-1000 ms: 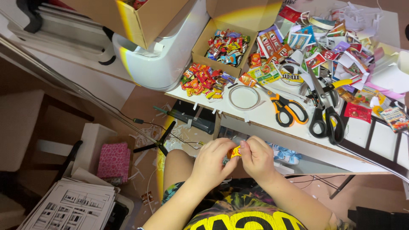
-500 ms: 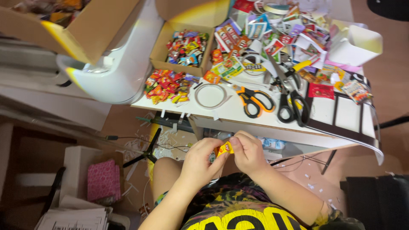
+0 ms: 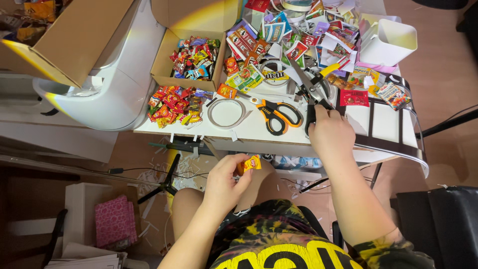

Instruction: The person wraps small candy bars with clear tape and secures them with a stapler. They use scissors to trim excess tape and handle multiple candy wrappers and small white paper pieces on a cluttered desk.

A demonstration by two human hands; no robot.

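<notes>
My left hand [image 3: 223,180] is raised over my lap and pinches a tiny yellow and orange packet [image 3: 249,163] between thumb and fingers. My right hand [image 3: 331,133] reaches onto the white table [image 3: 259,133] at its front edge. Its fingers close over the handles of black scissors [image 3: 310,110], whose blades point away from me. Orange-handled scissors [image 3: 280,117] lie just left of that hand.
A ring of white tape [image 3: 226,113] and a pile of tiny red and yellow packets [image 3: 173,104] lie on the left. A cardboard box [image 3: 165,64] holds more. A white container [image 3: 393,42] stands back right, a white machine [image 3: 117,74] left, a pink box [image 3: 114,226] on the floor.
My two hands were together on the small packet over my lap. My right hand has let go and moved up to the black scissors, while the left keeps the packet.
</notes>
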